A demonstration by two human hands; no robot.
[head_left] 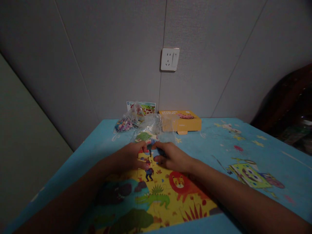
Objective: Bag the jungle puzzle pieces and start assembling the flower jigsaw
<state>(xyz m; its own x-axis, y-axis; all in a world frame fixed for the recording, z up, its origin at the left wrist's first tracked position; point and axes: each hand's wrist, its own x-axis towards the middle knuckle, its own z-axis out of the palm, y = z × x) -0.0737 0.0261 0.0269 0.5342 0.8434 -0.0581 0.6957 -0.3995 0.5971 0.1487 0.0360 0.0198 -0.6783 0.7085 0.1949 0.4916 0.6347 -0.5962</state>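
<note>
Head: left hand (130, 158), right hand (173, 158) palm-down, converging.

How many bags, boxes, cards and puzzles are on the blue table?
Plastic bags: 2
Yellow box: 1
Picture card: 1
Jigsaw puzzle: 1
Total: 5

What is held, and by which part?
Left hand and right hand meet fingertips on the far edge of the jigsaw puzzle; whether they grip a piece cannot be told.
</note>
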